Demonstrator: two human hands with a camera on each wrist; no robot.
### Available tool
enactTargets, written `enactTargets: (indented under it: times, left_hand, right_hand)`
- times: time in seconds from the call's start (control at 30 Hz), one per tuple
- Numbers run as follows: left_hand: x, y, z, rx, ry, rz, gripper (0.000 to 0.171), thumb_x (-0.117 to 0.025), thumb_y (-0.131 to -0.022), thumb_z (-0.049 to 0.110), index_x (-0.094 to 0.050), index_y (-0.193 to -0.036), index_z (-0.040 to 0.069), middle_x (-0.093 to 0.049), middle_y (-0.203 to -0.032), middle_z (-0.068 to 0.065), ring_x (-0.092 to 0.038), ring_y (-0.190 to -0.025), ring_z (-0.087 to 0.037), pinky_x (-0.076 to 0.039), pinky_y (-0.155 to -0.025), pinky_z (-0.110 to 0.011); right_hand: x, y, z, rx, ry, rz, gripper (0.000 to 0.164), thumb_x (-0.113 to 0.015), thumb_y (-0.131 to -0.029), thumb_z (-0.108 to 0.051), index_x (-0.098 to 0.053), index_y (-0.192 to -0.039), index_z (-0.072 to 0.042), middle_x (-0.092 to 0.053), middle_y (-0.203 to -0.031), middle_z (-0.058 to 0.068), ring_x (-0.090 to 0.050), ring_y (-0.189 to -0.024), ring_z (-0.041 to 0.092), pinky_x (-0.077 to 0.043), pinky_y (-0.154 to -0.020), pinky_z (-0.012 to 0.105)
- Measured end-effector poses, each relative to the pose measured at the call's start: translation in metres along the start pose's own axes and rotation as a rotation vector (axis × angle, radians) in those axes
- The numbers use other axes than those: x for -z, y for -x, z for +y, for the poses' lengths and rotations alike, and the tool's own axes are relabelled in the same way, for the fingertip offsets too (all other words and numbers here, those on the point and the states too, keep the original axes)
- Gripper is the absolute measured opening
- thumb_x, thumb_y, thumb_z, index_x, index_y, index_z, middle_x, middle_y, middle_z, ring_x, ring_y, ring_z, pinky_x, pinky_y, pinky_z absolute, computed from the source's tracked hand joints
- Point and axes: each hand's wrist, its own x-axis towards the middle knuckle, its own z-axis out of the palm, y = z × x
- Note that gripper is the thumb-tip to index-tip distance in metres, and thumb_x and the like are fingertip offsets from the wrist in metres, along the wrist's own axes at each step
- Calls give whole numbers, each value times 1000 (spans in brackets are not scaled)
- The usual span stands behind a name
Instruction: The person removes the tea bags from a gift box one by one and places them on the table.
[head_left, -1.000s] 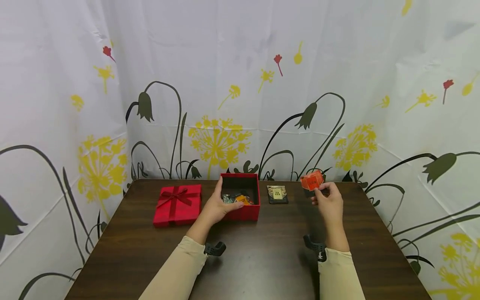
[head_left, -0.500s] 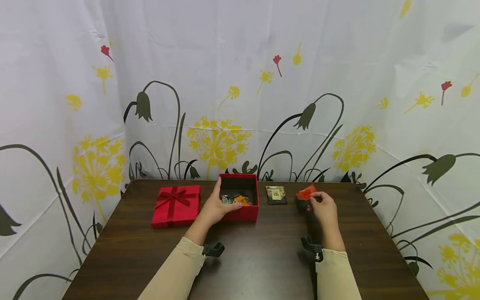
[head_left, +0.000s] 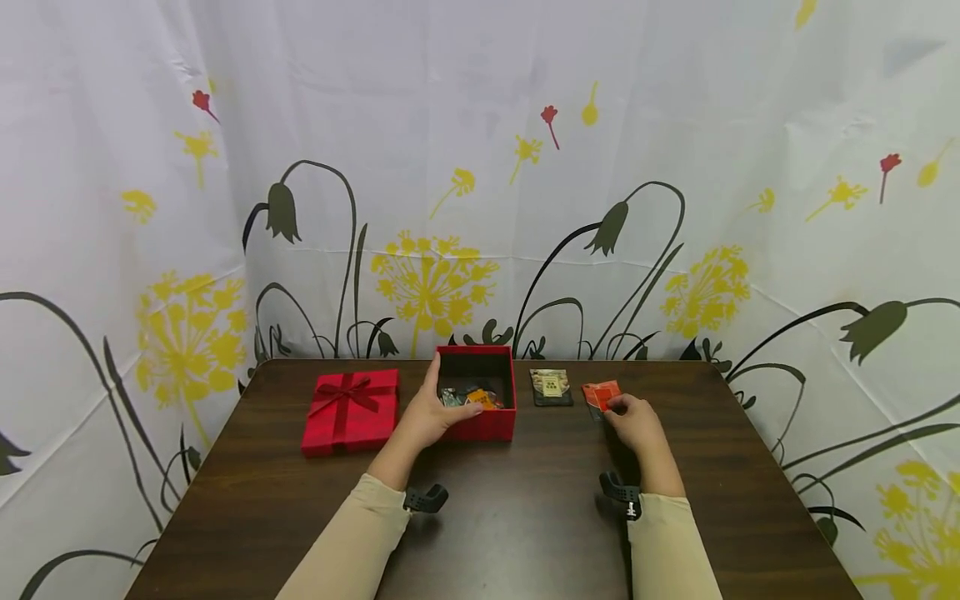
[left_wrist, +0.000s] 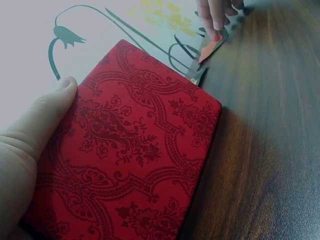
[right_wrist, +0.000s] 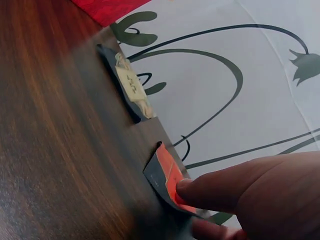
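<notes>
R hand (head_left: 636,425) is well R of the box (head_left: 495,427), thumb & finger pinched narrow on the near-R part of the orange pkt (head_left: 598,393). Pkt = dark backing w/ orange label, R of box & past the beige pkt, at the surface (head_left: 525,517); can't tell if it lies fully flat. R wrist view: one fingertip presses on the orange label, another finger shows lower, partly cut off by frame edge.

L hand (head_left: 427,412) is at the near-L corner of box, fingers set wide: thumb along near rim, a finger up the L side. Rest of that hand's fingers hidden, so can't tell how they sit. Box is red, mouth up, dark inside; L wrist view shows a darker red floral pattern on its wall. Small pkts (head_left: 480,398) in the bottom of box, incl. an orange-yellow one & a greenish one; count unclear, partly behind rim & thumb.

Beige pkt (head_left: 552,387) lies just R of box, btwn box & orange pkt, apart from both; dark edges, pale label w/ dark print too small to read.

Lid (head_left: 352,412) lies L of box, well apart from it, red w/ darker ribbon & bow (head_left: 348,392) on top.

Surface under box = dark brown wood grain. Behind box: white curtain (head_left: 637,125), printed w/ drooping grey-green bellflowers, yellow seed heads, few red blooms. Nearer than box: cream sleeves (head_left: 345,542), black bands (head_left: 426,498) at both wrists.
</notes>
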Motion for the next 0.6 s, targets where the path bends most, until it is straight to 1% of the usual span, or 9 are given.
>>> enactTargets:
  times: [0.07,0.1,0.17,0.23,0.3,0.37,0.43,0.53,0.6]
  left_hand:
    - [0,0,0,-5,0,0,135,-94,-85,50,2,-177,31,-16,-183,-16,-25,-166,-46,-28,-129,-71]
    - [0,-1,0,-5,-2,0,134,-94,-85,49,2,-177,31,-16,-183,-16,-25,-166,-47,-28,-129,-71]
    - [0,-1,0,-5,-9,-1,133,-93,-86,47,2,-177,31,-17,-183,-17,-25,-166,-47,-27,-130,-71]
    - [0,-2,-1,-2,-11,-1,132,-93,-87,46,2,-177,32,-17,-183,-17,-26,-166,-47,-28,-129,-71]
    - [0,-3,-1,2,-10,-1,132,-93,-87,45,2,-177,33,-17,-183,-16,-26,-166,-47,-28,-129,-71]
    - [0,-4,-2,5,-10,0,132,-93,-87,44,2,-177,34,-17,-183,-15,-26,-166,-47,-28,-129,-71]
    - [0,-4,-3,7,0,-2,132,-94,-87,43,2,-177,35,-16,-184,-14,-25,-166,-46,-28,-129,-72]
    - [0,-5,-4,6,3,-5,131,-93,-87,43,2,-177,35,-16,-183,-15,-26,-166,-47,-29,-128,-73]
    - [0,-5,-4,5,11,-7,131,-93,-87,43,2,-177,36,-16,-184,-15,-25,-166,-48,-29,-128,-73]
  right_hand:
    - [3,1,-1,6,13,17,28,-71,-103,-20,-74,-123,-1,-67,-131,35,-66,-118,50,-51,-101,64]
    - [4,1,-3,4,14,26,27,-70,-103,-21,-74,-123,-2,-68,-127,34,-66,-112,49,-51,-98,63]
    - [7,1,-4,-6,13,45,25,-70,-104,-23,-74,-121,-4,-69,-118,29,-65,-102,43,-52,-90,57]
    - [9,1,-5,-2,8,59,22,-69,-105,-23,-74,-118,-6,-70,-111,23,-62,-92,37,-49,-83,50]
    - [10,1,-6,25,-9,56,21,-69,-105,-22,-75,-116,-5,-69,-106,22,-60,-90,35,-48,-80,47]
    - [8,0,-8,66,-5,45,21,-70,-104,-21,-76,-115,-4,-68,-111,24,-60,-97,39,-47,-83,49]
    - [7,1,-9,103,9,19,23,-72,-104,-21,-78,-117,-3,-66,-120,27,-58,-108,46,-47,-90,56]
    - [4,2,-10,101,44,-47,30,-72,-105,-26,-78,-125,-5,-60,-135,29,-51,-123,52,-41,-101,66]
    - [2,2,-9,87,53,-77,34,-71,-105,-29,-77,-128,-6,-58,-140,29,-49,-128,53,-38,-104,70]
